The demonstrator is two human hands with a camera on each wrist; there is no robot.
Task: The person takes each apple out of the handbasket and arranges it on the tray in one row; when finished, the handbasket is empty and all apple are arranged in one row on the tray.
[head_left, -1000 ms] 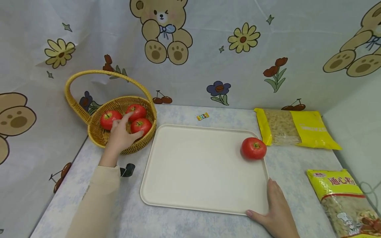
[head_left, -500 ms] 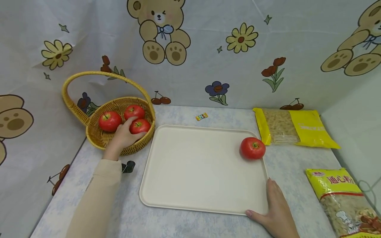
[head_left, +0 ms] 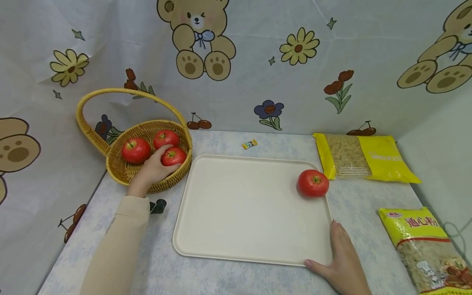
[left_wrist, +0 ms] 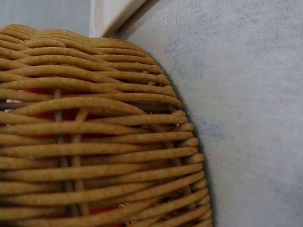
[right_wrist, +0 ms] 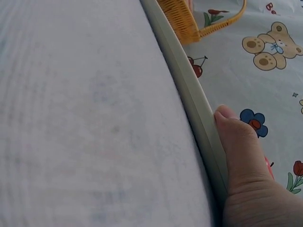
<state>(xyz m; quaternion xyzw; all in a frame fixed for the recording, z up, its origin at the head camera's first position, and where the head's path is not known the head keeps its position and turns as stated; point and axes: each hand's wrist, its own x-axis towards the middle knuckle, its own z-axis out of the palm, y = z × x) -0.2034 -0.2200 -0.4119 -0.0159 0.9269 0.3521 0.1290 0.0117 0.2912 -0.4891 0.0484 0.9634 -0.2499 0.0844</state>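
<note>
In the head view, my left hand [head_left: 155,167] reaches over the near rim of the wicker basket [head_left: 114,170] and holds a red apple [head_left: 174,156], fingers and thumb around its sides. Two more apples lie beside it: one to the left [head_left: 136,150], another behind [head_left: 166,139]. The left wrist view is filled by the basket's woven side [left_wrist: 94,142], which hides that hand. My right hand [head_left: 344,260] rests at the near right corner of the cream tray [head_left: 254,209], thumb [right_wrist: 241,146] on its rim. A single apple [head_left: 313,183] sits near the tray's right edge.
A yellow pasta bag [head_left: 363,157] lies behind the tray's right side, and another pasta bag [head_left: 424,250] lies nearer on the right. A small wrapped candy [head_left: 249,144] is behind the tray. A black object [head_left: 158,206] shows beside the left sleeve. A patterned cloth hangs behind.
My left hand has moved down and slightly right within the basket, closing around the front right apple. My right hand has stayed at the tray's corner.
</note>
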